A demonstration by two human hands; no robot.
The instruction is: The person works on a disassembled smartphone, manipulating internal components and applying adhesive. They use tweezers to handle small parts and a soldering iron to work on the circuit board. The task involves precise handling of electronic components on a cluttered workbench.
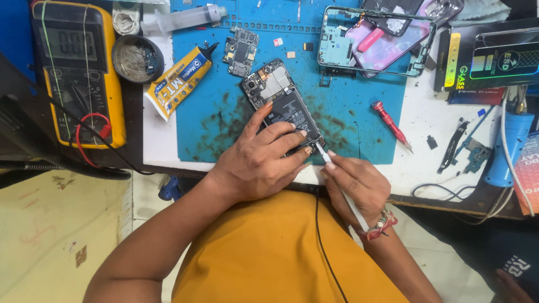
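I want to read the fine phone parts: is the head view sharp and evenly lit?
Head view: even, soft light, only faint shadows under the left hand and right hand; the opened phone looks sharp; edges bow slightly; mild glare on the glossy box.

It was a phone repair workbench in a small workshop. A stained blue work mat (359,120) covered the white table (426,120), and on it lay an opened phone (281,98), a loose circuit board (241,51) and a stripped phone frame (375,42). A yellow multimeter (76,70), a glue tube (178,81), a red screwdriver (391,126) and a syringe (182,18) lay around them.
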